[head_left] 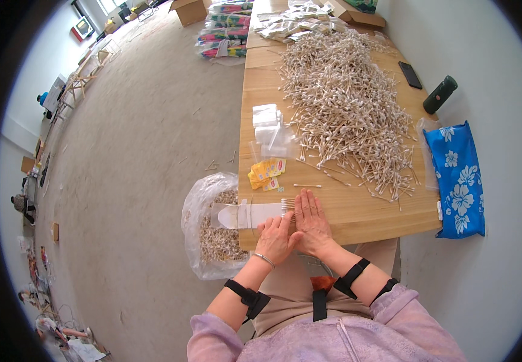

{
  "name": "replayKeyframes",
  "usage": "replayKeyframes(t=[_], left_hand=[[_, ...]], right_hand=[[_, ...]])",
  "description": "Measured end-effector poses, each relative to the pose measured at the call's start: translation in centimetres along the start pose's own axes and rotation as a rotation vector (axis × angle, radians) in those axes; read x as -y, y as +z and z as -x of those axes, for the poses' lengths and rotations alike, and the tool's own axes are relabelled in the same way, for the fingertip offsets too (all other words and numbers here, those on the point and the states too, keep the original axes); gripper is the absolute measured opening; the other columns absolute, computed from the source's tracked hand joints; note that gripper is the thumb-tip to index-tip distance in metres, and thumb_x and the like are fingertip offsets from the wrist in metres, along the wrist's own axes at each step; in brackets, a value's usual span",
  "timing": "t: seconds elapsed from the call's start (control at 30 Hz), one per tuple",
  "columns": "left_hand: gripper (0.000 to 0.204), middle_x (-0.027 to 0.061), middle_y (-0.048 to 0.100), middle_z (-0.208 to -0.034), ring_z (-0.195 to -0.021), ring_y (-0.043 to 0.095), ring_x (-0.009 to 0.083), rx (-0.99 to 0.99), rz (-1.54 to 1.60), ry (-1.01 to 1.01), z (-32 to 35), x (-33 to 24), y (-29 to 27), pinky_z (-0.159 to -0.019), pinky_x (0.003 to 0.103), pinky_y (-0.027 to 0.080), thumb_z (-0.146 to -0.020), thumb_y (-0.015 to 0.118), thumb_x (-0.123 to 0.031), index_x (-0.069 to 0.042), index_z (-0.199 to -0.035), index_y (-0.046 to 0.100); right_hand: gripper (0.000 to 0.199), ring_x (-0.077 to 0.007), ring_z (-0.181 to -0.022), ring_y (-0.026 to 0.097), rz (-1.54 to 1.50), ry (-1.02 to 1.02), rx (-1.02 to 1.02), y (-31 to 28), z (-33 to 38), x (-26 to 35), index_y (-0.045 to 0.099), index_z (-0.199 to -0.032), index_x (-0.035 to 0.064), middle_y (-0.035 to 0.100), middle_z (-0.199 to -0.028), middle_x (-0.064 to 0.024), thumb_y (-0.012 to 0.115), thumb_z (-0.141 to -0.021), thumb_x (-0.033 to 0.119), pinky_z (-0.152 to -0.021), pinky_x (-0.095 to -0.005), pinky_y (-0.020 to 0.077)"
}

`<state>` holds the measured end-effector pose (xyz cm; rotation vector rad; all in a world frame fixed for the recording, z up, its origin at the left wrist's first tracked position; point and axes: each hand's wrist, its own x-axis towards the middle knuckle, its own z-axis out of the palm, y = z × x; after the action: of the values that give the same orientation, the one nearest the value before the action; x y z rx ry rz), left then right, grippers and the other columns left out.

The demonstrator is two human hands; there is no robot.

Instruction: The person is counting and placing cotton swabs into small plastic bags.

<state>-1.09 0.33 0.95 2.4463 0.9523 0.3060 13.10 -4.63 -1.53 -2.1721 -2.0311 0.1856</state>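
A small row of cotton swabs (286, 204) lies side by side at the right end of a flat white strip (267, 212) near the table's front edge. My left hand (275, 240) has its fingers bent and pressed together on the lower part of this row, its thumb close against my other hand. Flat on the wood just right of the row rests my right hand (313, 222), fingers stretched out and side by side. The swabs' lower ends are hidden by my hands. A clear plastic sleeve (217, 215) sits around the strip's rounded left end, which juts past the table edge.
A large heap of loose swabs (345, 102) covers the table's middle. Yellow printed cards (266, 175), clear bags (268, 130), a blue flowered pack (457, 181), a dark green bottle (440, 95) and a phone (410, 75) surround it. A plastic sack (193, 208) of swabs stands left.
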Motion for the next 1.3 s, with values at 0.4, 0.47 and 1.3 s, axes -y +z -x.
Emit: replayKeyframes(t=[0.4, 0.47, 1.3], left_hand=[[0.067, 0.0148, 0.060, -0.107, -0.099, 0.054, 0.0308, 0.027, 0.014, -0.077, -0.8, -0.1, 0.1, -0.089, 0.043, 0.034, -0.090, 0.053, -0.045, -0.007, -0.141, 0.035], [0.068, 0.0153, 0.060, -0.108, -0.100, 0.054, 0.0313, 0.030, -0.005, -0.073, -0.7, 0.1, 0.2, -0.089, 0.043, 0.035, -0.090, 0.052, -0.045, -0.006, -0.142, 0.034], [0.055, 0.0211, 0.066, -0.089, -0.087, 0.062, 0.0394, 0.192, 0.029, -0.255, -3.0, -0.8, -1.6, -0.078, 0.053, 0.039, -0.089, 0.055, -0.022, -0.007, -0.137, 0.033]], right_hand=[[0.088, -0.0381, -0.143, 0.007, -0.063, 0.000, -0.047, -0.2, 0.0, 0.1, 0.016, -0.142, -0.0107, 0.011, -0.151, -0.0275, 0.051, -0.079, 0.039, -0.116, -0.0455, 0.0042], [0.089, -0.0378, -0.143, 0.007, -0.065, -0.003, -0.059, -0.1, 0.0, 0.2, 0.017, -0.142, -0.0106, 0.011, -0.151, -0.0271, 0.051, -0.078, 0.040, -0.116, -0.0453, 0.0041], [0.098, -0.0378, -0.143, 0.006, -0.056, -0.011, -0.075, -0.2, 0.0, 0.1, 0.015, -0.142, -0.0102, 0.012, -0.150, -0.0283, 0.058, -0.075, 0.045, -0.116, -0.0460, 0.0040]])
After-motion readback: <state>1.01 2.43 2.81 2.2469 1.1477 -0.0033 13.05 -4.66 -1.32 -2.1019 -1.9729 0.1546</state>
